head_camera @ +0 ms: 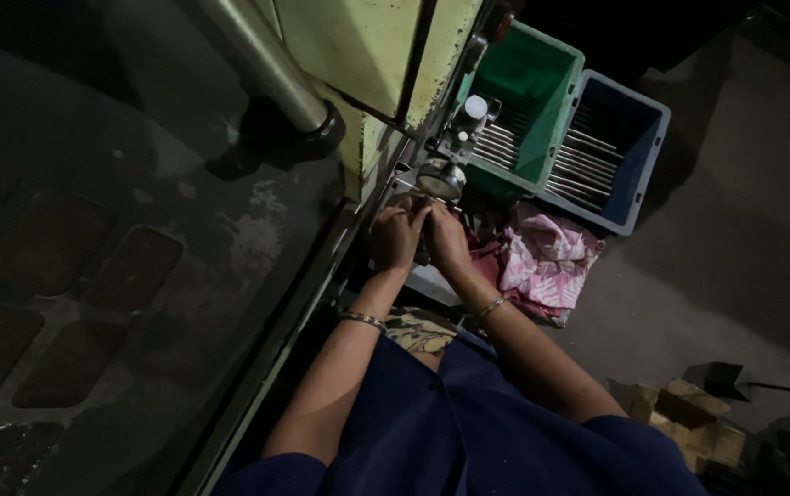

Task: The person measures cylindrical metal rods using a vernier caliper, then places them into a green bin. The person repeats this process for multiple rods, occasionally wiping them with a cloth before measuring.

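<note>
My left hand (pixel 397 231) and my right hand (pixel 447 241) are pressed together just below a round dial gauge (pixel 441 179) fixed to the side of a yellow-green machine (pixel 367 55). The fingers of both hands are curled around something small and dark at the gauge's base; what it is cannot be made out in the dim light. Each wrist wears a thin metal bangle. A white knob (pixel 476 107) sits on the fixture above the gauge.
A green crate (pixel 556 69) and a blue crate (pixel 645 129), both holding several thin metal rods, stand to the right. A pink patterned cloth (pixel 547 262) lies beneath them. Cardboard boxes (pixel 689 418) sit at lower right. A grey pipe (pixel 266 64) crosses the top.
</note>
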